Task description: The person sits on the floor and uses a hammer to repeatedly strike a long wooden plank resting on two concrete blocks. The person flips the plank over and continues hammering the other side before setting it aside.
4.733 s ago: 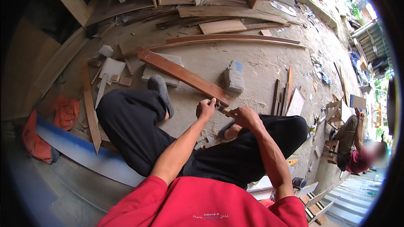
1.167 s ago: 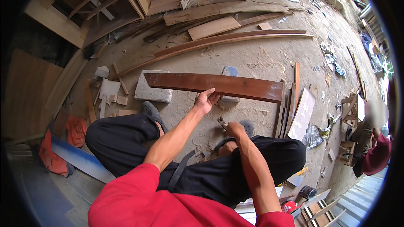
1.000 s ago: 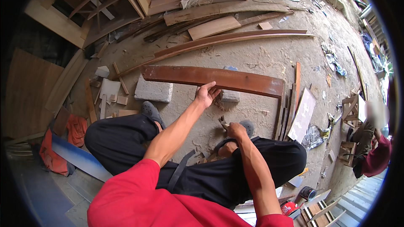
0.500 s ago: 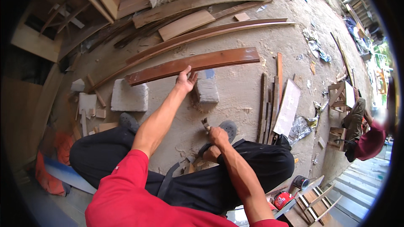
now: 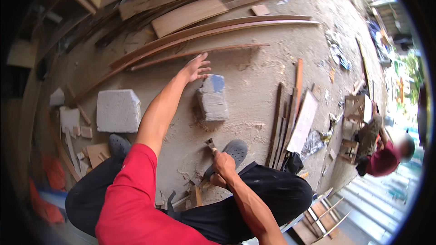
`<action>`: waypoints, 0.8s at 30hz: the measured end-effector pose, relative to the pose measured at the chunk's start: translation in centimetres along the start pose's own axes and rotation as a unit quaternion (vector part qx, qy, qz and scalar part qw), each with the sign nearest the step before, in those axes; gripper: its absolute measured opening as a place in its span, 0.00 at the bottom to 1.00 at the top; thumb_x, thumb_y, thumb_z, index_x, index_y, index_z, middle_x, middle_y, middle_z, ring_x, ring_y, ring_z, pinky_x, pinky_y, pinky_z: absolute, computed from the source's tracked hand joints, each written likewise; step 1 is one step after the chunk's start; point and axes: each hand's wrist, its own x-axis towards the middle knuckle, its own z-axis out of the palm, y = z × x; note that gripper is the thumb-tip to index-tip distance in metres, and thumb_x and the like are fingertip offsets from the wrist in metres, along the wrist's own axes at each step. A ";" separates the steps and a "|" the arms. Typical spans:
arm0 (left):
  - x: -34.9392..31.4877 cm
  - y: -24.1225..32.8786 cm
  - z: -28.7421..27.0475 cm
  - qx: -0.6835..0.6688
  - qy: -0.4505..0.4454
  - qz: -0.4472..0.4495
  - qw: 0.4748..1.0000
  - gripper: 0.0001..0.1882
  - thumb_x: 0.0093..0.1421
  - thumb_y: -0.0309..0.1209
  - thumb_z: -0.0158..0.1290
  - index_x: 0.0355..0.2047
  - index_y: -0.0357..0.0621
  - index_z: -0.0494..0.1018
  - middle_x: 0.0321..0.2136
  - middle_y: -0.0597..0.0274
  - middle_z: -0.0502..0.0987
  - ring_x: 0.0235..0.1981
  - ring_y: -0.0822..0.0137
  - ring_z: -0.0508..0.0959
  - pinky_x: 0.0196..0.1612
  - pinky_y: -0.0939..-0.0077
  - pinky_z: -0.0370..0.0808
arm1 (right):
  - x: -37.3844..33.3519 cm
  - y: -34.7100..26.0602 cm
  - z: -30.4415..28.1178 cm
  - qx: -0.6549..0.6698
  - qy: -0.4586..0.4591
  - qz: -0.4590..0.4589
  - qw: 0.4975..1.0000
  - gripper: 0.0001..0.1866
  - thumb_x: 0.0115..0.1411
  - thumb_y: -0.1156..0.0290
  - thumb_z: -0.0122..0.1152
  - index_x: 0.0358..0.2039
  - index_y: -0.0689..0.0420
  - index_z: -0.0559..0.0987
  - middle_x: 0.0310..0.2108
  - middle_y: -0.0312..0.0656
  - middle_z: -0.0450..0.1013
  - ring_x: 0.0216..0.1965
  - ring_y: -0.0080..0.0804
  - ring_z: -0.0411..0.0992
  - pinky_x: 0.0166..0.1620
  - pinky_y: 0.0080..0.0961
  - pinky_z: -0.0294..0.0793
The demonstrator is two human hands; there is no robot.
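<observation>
My left hand is stretched forward with its fingers spread and nothing gripped in it. Just beyond its fingertips a reddish-brown board shows only as a narrow strip; whether the hand still touches it I cannot tell. Below the hand stands a pale block with a blue patch on top. My right hand is closed round a short wooden-handled tool with a dark flared end, held low above my shoe. The tool's exact kind is unclear.
A white block sits on the left, near wood offcuts. Long planks lie beyond the board. Narrow strips and a pale panel lie to the right. At far right another person sits low.
The reddish-brown board has left my left hand's grip, going from broad face showing over the blocks to a thin strip farther off. My left fingers have spread. The right hand keeps the tool.
</observation>
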 end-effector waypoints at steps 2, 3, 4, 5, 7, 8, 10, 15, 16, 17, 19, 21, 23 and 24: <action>-0.4 2.5 -1.2 0.222 0.054 -0.020 0.973 0.35 0.57 0.60 0.55 0.57 0.52 0.69 0.50 0.61 0.76 0.40 0.62 0.78 0.40 0.68 0.77 | 0.2 -0.5 0.2 0.001 -0.008 0.001 1.000 0.11 0.58 0.67 0.49 0.35 0.57 0.78 0.29 0.58 0.77 0.33 0.58 0.77 0.37 0.51 0.76; -0.3 2.7 -3.6 0.296 0.138 0.060 0.943 0.31 0.56 0.60 0.55 0.51 0.52 0.73 0.44 0.61 0.78 0.36 0.61 0.79 0.38 0.67 0.77 | 0.2 -0.8 0.2 -0.006 -0.018 -0.010 1.000 0.12 0.58 0.67 0.49 0.35 0.57 0.78 0.29 0.58 0.77 0.33 0.59 0.77 0.37 0.52 0.75; 0.0 3.2 -6.0 0.370 0.215 0.136 0.893 0.27 0.56 0.59 0.55 0.45 0.52 0.76 0.38 0.60 0.80 0.33 0.60 0.80 0.35 0.66 0.76 | 0.4 -1.2 0.1 -0.011 -0.023 -0.021 0.999 0.12 0.58 0.67 0.49 0.36 0.58 0.79 0.29 0.59 0.77 0.33 0.59 0.77 0.38 0.52 0.75; -0.1 3.9 -6.4 0.442 0.271 0.212 0.828 0.25 0.56 0.58 0.55 0.39 0.51 0.79 0.32 0.60 0.82 0.29 0.59 0.81 0.32 0.65 0.76 | 0.3 -1.7 -0.7 -0.010 -0.029 -0.003 1.000 0.13 0.58 0.68 0.48 0.38 0.58 0.79 0.29 0.60 0.76 0.34 0.61 0.76 0.39 0.52 0.75; -1.2 6.1 -9.2 0.432 0.374 0.295 0.766 0.19 0.58 0.52 0.54 0.26 0.50 0.76 0.24 0.58 0.81 0.30 0.55 0.81 0.32 0.60 0.75 | 0.3 -1.4 -0.5 -0.017 -0.027 0.018 0.999 0.13 0.58 0.68 0.48 0.39 0.58 0.79 0.29 0.60 0.77 0.35 0.60 0.76 0.39 0.51 0.75; -2.0 7.6 -11.5 0.454 0.394 0.358 0.715 0.14 0.60 0.47 0.54 0.28 0.51 0.76 0.25 0.56 0.79 0.30 0.52 0.80 0.33 0.59 0.75 | 0.4 -1.2 -0.5 -0.020 -0.026 0.030 0.999 0.14 0.57 0.69 0.48 0.39 0.58 0.79 0.30 0.60 0.77 0.35 0.60 0.76 0.40 0.51 0.75; -3.1 9.5 -20.6 0.520 0.463 0.424 0.580 0.07 0.60 0.38 0.52 0.35 0.51 0.75 0.35 0.55 0.76 0.39 0.51 0.76 0.41 0.56 0.74 | 0.7 -1.8 -1.1 -0.024 -0.055 0.026 0.998 0.17 0.54 0.69 0.51 0.44 0.55 0.79 0.31 0.61 0.76 0.37 0.60 0.76 0.42 0.50 0.75; -8.5 11.0 -35.5 0.611 0.445 0.103 0.647 0.21 0.60 0.42 0.52 0.52 0.50 0.73 0.53 0.52 0.73 0.55 0.51 0.72 0.56 0.59 0.69 | 0.9 -2.4 -1.8 -0.044 -0.083 0.032 0.995 0.24 0.51 0.69 0.54 0.51 0.48 0.77 0.33 0.59 0.77 0.38 0.59 0.76 0.43 0.48 0.75; -9.4 11.2 -35.7 0.586 0.402 0.056 0.701 0.23 0.61 0.46 0.51 0.53 0.49 0.73 0.53 0.52 0.74 0.55 0.51 0.73 0.56 0.58 0.69 | 0.9 -2.5 -1.8 -0.050 -0.082 0.042 0.994 0.24 0.51 0.69 0.54 0.51 0.48 0.77 0.33 0.59 0.77 0.38 0.59 0.76 0.43 0.48 0.75; -9.9 11.3 -35.3 0.615 0.367 0.071 0.694 0.24 0.61 0.48 0.51 0.52 0.49 0.73 0.52 0.51 0.75 0.54 0.50 0.73 0.55 0.57 0.69 | 0.8 -2.3 -1.7 -0.057 -0.073 0.052 0.994 0.23 0.52 0.69 0.52 0.51 0.48 0.77 0.34 0.58 0.77 0.39 0.59 0.75 0.44 0.49 0.74; -11.2 10.9 -34.9 0.667 0.304 0.095 0.674 0.26 0.61 0.52 0.51 0.52 0.48 0.73 0.50 0.49 0.76 0.53 0.49 0.74 0.55 0.55 0.70 | 0.6 -2.1 -1.8 -0.058 -0.071 0.052 0.994 0.23 0.53 0.69 0.51 0.51 0.47 0.77 0.33 0.58 0.77 0.38 0.59 0.75 0.44 0.49 0.74; -11.7 10.6 -35.9 0.666 0.318 0.128 0.662 0.25 0.63 0.52 0.49 0.51 0.48 0.73 0.49 0.48 0.77 0.51 0.47 0.74 0.53 0.55 0.70 | 0.6 -2.7 -2.1 -0.060 -0.077 0.042 0.994 0.23 0.54 0.69 0.50 0.52 0.47 0.77 0.33 0.59 0.77 0.38 0.59 0.76 0.43 0.49 0.75; -12.4 10.5 -36.4 0.674 0.331 0.147 0.644 0.25 0.64 0.53 0.47 0.50 0.47 0.73 0.47 0.47 0.77 0.49 0.46 0.75 0.51 0.55 0.71 | 0.6 -3.3 -2.1 -0.060 -0.079 0.032 0.995 0.23 0.54 0.69 0.49 0.52 0.47 0.78 0.33 0.60 0.76 0.38 0.59 0.76 0.43 0.49 0.75; -13.1 11.0 -35.8 0.680 0.334 0.150 0.635 0.25 0.64 0.53 0.47 0.50 0.47 0.73 0.46 0.46 0.77 0.48 0.45 0.75 0.50 0.54 0.71 | 0.4 -3.4 -2.2 -0.064 -0.078 0.032 0.994 0.23 0.54 0.69 0.49 0.52 0.47 0.78 0.33 0.60 0.76 0.38 0.59 0.76 0.43 0.49 0.75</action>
